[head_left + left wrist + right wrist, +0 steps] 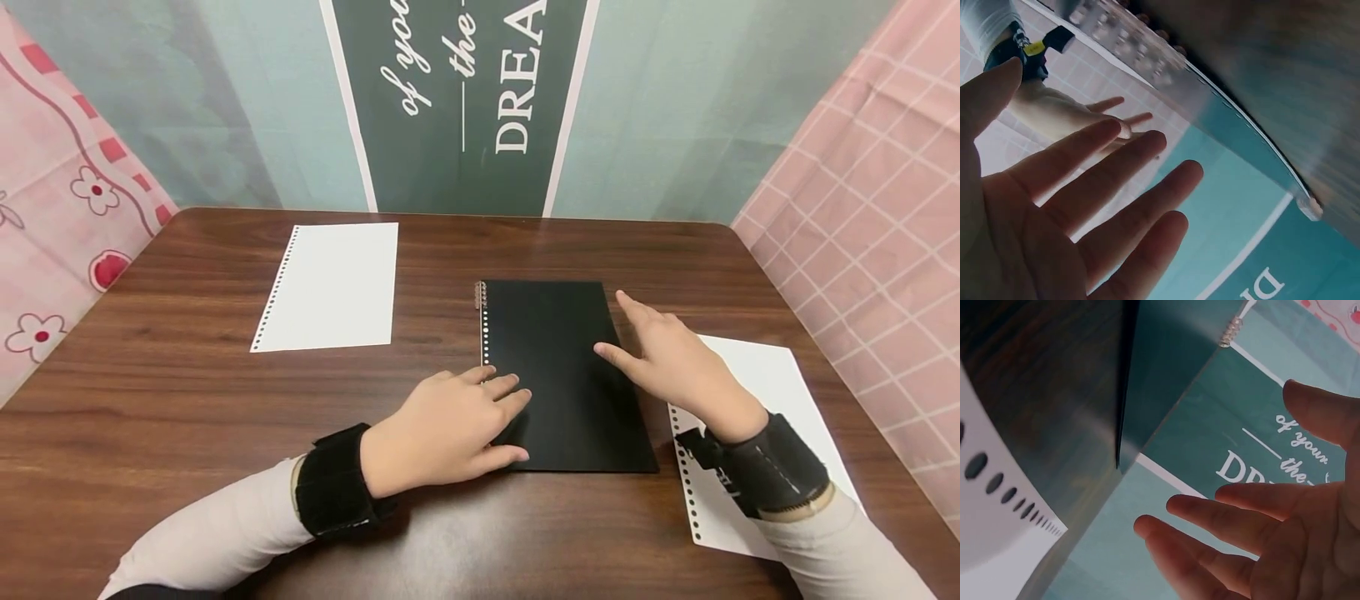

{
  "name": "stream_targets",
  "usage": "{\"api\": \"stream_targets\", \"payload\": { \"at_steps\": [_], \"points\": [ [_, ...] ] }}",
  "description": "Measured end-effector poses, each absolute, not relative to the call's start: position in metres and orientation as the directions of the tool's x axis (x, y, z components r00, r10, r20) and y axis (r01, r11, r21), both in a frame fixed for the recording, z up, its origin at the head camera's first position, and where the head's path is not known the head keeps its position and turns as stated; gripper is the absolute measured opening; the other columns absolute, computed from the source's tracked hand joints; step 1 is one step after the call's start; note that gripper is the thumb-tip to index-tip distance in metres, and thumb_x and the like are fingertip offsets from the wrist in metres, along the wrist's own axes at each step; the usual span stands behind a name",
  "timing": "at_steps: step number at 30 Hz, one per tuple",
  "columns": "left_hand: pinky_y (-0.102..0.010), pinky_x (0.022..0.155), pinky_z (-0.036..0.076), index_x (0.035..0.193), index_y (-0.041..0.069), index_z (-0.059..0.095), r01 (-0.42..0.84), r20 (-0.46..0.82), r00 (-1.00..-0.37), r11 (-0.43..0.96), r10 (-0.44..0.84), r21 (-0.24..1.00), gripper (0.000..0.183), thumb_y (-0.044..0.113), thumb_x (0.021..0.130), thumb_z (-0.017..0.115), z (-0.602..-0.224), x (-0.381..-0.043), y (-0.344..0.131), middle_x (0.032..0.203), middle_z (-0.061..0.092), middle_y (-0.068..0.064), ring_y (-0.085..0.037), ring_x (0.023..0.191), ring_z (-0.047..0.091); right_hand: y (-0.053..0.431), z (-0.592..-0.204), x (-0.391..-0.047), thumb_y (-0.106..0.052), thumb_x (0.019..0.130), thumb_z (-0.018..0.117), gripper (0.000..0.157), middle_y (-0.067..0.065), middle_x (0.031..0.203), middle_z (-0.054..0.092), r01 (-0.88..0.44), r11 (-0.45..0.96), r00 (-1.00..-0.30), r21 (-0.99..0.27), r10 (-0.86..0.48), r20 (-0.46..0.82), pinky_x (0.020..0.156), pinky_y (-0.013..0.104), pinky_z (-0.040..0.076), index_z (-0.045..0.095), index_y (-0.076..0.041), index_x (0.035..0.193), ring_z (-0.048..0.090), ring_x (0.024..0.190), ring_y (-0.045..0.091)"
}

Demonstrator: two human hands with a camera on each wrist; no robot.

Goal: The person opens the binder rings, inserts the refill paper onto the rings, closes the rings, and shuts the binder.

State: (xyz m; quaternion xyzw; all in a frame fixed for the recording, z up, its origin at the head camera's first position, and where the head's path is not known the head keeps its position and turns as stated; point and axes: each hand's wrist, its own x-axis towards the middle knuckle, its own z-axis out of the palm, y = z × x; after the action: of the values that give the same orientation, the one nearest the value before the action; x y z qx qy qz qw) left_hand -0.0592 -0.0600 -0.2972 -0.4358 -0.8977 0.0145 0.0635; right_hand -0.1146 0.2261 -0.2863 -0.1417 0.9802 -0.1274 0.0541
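A black notebook cover [566,358] lies on the brown table, punched with a row of holes down its left side. A short clear binding coil [481,295] sits at its top left corner. Over the cover's lower left edge, my left hand [450,429] spreads its fingers, palm down; the left wrist view shows the fingers extended with nothing between them. My right hand [671,362] hovers at the cover's right edge, fingers stretched out and thumb apart, overlapping that edge in the head view. In the right wrist view its palm is bare.
A white punched sheet [330,287] lies at the back left, its holes along the left side. Another white sheet [795,400] lies at the right, partly hidden under my right forearm. Behind the table hangs a green lettered cloth [465,183], with pink cloth [885,183] at the right.
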Motion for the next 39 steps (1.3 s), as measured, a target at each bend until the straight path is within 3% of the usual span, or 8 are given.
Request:
{"api": "stream_targets", "payload": {
  "at_steps": [5,10,17,24,32,39],
  "points": [
    [-0.036,0.074,0.059,0.132,0.015,0.063,0.780,0.090,-0.614,0.621,0.784,-0.082,0.062,0.062,0.094,0.054,-0.298,-0.055,-0.051,0.129,0.067,-0.004,-0.024,0.110,0.067,0.228,-0.289,-0.120,-0.049,0.099,0.055,0.086,0.034,0.152,0.036,-0.250,0.913,-0.951,-0.322,-0.293,-0.093,0.100,0.065,0.042,0.018,0.004,0.156,0.046,0.132,0.052],
    [-0.031,0.067,0.056,0.131,0.015,0.064,0.776,0.089,-0.611,0.618,0.786,-0.127,0.061,0.063,0.093,0.055,-0.301,-0.051,-0.042,0.123,0.069,-0.001,-0.020,0.093,0.066,0.233,-0.291,-0.125,-0.049,0.099,0.054,0.085,0.036,0.142,0.047,-0.184,0.896,-0.956,-0.404,-0.259,-0.140,0.089,0.060,0.049,0.017,0.001,0.157,0.058,0.117,0.049],
    [-0.025,0.066,0.055,0.128,0.015,0.065,0.770,0.110,-0.601,0.610,0.792,-0.185,0.063,0.064,0.090,0.058,-0.306,-0.045,-0.031,0.114,0.070,0.001,-0.017,0.084,0.063,0.240,-0.297,-0.131,-0.043,0.101,0.053,0.079,0.033,0.149,0.041,-0.094,0.831,-0.957,-0.548,-0.227,-0.180,0.094,0.061,0.047,0.018,0.001,0.157,0.047,0.131,0.050],
    [-0.021,0.050,0.043,0.113,0.017,0.069,0.749,0.130,-0.614,0.627,0.779,-0.214,0.057,0.067,0.087,0.061,-0.310,-0.043,-0.029,0.092,0.066,0.006,-0.014,0.071,0.052,0.245,-0.300,-0.133,-0.038,0.102,0.053,0.076,0.032,0.147,0.045,-0.050,0.777,-0.954,-0.627,-0.223,-0.200,0.084,0.040,0.053,0.018,-0.001,0.157,0.056,0.126,0.045],
    [-0.021,0.046,0.037,0.099,0.019,0.071,0.745,0.143,-0.619,0.634,0.773,-0.207,0.049,0.065,0.083,0.067,-0.311,-0.043,-0.030,0.085,0.059,0.006,-0.014,0.069,0.050,0.245,-0.300,-0.134,-0.037,0.102,0.053,0.074,0.032,0.144,0.047,-0.024,0.745,-0.955,-0.667,-0.215,-0.205,0.090,0.049,0.056,0.021,0.001,0.156,0.063,0.116,0.039],
    [-0.022,0.047,0.039,0.097,0.020,0.072,0.745,0.141,-0.617,0.633,0.774,-0.213,0.042,0.059,0.080,0.074,-0.313,-0.043,-0.032,0.083,0.061,0.007,-0.014,0.071,0.054,0.245,-0.300,-0.135,-0.036,0.102,0.053,0.072,0.031,0.141,0.052,-0.020,0.735,-0.955,-0.678,-0.215,-0.205,0.086,0.043,0.058,0.024,0.003,0.155,0.068,0.104,0.031]
  ]
}}
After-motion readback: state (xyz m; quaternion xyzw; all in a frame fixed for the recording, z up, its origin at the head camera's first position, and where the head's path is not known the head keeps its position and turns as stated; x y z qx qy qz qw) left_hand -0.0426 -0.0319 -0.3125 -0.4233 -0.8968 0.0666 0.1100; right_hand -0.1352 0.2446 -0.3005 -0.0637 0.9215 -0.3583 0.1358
